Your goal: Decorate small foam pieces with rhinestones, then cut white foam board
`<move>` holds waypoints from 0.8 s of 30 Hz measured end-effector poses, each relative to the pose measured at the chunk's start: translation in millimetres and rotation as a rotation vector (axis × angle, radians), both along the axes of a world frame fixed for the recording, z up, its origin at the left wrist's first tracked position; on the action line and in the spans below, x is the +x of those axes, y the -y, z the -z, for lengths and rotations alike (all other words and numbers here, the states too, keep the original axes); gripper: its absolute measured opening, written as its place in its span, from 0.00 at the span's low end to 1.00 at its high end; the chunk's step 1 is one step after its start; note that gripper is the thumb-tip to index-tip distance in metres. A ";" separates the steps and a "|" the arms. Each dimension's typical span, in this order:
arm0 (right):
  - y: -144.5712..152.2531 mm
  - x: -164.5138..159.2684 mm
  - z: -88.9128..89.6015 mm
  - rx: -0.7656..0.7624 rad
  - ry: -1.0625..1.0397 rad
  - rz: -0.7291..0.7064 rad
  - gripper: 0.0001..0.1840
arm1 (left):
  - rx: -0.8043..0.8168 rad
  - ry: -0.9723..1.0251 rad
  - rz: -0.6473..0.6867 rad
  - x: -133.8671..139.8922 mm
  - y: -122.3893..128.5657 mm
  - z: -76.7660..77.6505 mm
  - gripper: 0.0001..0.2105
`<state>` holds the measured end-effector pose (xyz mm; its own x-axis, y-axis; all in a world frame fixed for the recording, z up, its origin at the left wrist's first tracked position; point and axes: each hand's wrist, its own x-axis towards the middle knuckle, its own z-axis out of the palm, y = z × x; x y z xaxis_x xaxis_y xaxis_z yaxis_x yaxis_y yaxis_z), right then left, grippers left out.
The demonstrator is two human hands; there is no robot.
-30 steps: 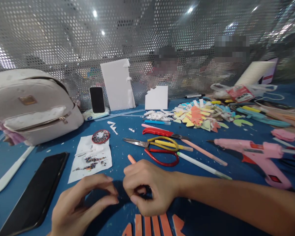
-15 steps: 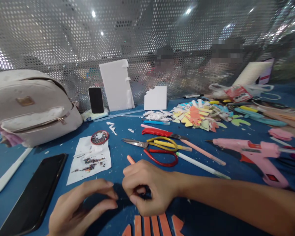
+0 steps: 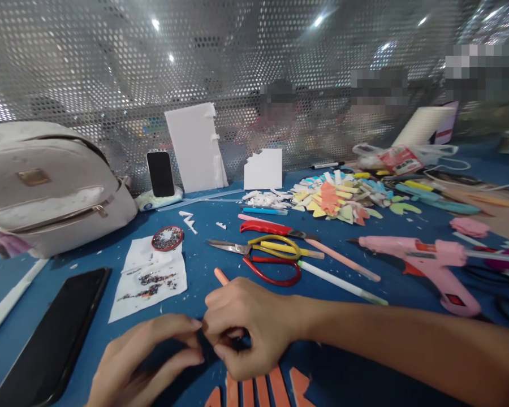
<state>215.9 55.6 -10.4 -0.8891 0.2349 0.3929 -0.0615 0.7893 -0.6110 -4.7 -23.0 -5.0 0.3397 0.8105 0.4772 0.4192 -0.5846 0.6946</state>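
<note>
My left hand (image 3: pixel 146 359) is at the bottom, its thumb and fingers curved with a gap between the tips; I see nothing in it. Its fingertips are close beside my right hand (image 3: pixel 250 328), which is closed, thumb and forefinger bent into a ring. Whatever the right fingers pinch is hidden. From behind its knuckles sticks the end of an orange pen-like stick (image 3: pixel 221 276); I cannot tell whether the hand holds it. Just below the right hand, several flat orange strips (image 3: pixel 263 391) lie side by side on the blue table (image 3: pixel 343 367), partly cut off by the frame.
Scissors (image 3: pixel 254 249), a red-handled cutter (image 3: pixel 267 227) and several pens lie ahead. A pink glue gun (image 3: pixel 432 263) is right, a pile of coloured scraps (image 3: pixel 331 195) behind. Left are a phone (image 3: pixel 53 336), beads on white paper (image 3: pixel 176 265) and a backpack (image 3: pixel 55 186).
The view has shifted slightly, moving the table things a little left in the picture. My left fingertips have come closer to my right hand, which stays closed.
</note>
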 end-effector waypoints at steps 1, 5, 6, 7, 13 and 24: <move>0.1 -0.1 -0.3 0.009 0.000 0.000 0.08 | 0.012 -0.007 0.012 1.2 -0.2 -0.5 0.15; 0.5 -0.6 -2.0 0.026 -0.023 0.031 0.08 | 0.073 -0.040 0.030 5.3 -1.0 -1.4 0.12; 0.4 -0.8 -2.5 0.027 -0.029 0.045 0.08 | 0.086 -0.051 0.015 6.5 -1.5 -1.2 0.12; 0.2 -1.2 -2.9 0.026 -0.039 0.060 0.08 | 0.098 -0.061 -0.006 7.9 -2.3 -0.9 0.12; -2.6 -4.9 -7.0 -0.099 -0.112 0.161 0.09 | 0.189 -0.103 -0.079 19.7 -7.1 -4.0 0.17; -9.9 0.9 -31.5 -0.475 -0.230 0.326 0.10 | 0.332 -0.065 -0.052 19.2 -1.9 -7.9 0.19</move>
<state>216.8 65.5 21.1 -0.6471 0.6766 0.3513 -0.0345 0.4343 -0.9001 14.5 -21.1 2.9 0.3406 0.6319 0.6963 0.4917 -0.7509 0.4409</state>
